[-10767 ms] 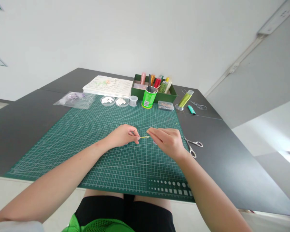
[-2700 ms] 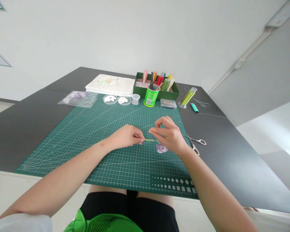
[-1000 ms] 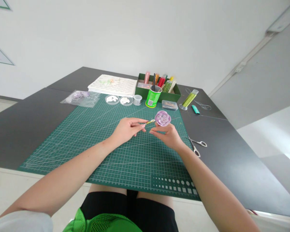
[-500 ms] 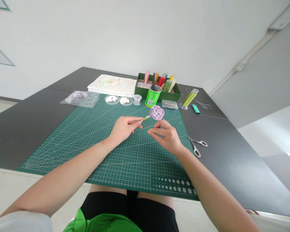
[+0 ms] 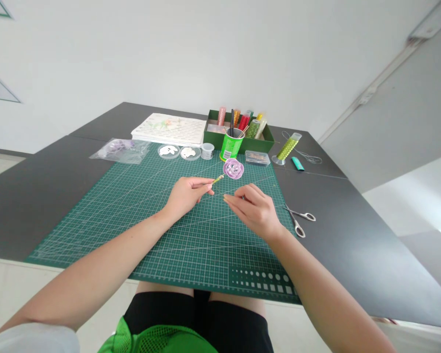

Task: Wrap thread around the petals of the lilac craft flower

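Note:
Above the green cutting mat [image 5: 132,211], my left hand [image 5: 187,194] pinches the thin green-wrapped stem [image 5: 217,179] of a purple artificial flower [image 5: 233,168]. The layered bloom tilts up and away from me, just right of the fingertips. My right hand [image 5: 253,206] is beside it, lower and to the right, with thumb and forefinger pressed together. Whatever lies between those fingertips, perhaps a fine thread, is too small to make out.
Scissors [image 5: 299,220] lie open at the mat's right edge. Behind stand a green can of tools [image 5: 231,146], a box of thread spools [image 5: 259,145], a yellow-green spool [image 5: 289,148], small dishes [image 5: 169,151] and a clear case [image 5: 257,158]. A plastic bag [image 5: 121,150] lies at left.
The flower has shifted slightly left and up in my left hand. My right hand has turned a little, its fingers curling closer together and drawn slightly away from the bloom.

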The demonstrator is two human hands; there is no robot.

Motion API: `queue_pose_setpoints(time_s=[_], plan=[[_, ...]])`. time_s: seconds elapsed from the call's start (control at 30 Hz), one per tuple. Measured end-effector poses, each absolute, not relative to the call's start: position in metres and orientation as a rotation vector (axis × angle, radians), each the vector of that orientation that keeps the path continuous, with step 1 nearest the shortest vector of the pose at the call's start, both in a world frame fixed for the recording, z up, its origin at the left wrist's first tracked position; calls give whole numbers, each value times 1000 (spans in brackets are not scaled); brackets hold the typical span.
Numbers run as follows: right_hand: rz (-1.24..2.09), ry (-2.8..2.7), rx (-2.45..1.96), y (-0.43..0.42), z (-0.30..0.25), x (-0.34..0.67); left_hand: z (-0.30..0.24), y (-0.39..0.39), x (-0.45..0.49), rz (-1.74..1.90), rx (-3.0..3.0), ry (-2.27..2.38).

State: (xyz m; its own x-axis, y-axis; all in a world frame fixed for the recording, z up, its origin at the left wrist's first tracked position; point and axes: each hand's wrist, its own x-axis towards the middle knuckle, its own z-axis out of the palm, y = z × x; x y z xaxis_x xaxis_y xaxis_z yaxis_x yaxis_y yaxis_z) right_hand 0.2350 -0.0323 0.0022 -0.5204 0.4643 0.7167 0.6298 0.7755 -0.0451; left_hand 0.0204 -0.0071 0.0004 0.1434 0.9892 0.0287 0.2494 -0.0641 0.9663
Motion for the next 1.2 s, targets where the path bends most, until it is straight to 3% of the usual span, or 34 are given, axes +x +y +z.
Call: queue_pose_setpoints(time_s=[1.2], plan=[[-609,-2208,-673,-35,11,234,-1,-7,24,917,1416,1260]])
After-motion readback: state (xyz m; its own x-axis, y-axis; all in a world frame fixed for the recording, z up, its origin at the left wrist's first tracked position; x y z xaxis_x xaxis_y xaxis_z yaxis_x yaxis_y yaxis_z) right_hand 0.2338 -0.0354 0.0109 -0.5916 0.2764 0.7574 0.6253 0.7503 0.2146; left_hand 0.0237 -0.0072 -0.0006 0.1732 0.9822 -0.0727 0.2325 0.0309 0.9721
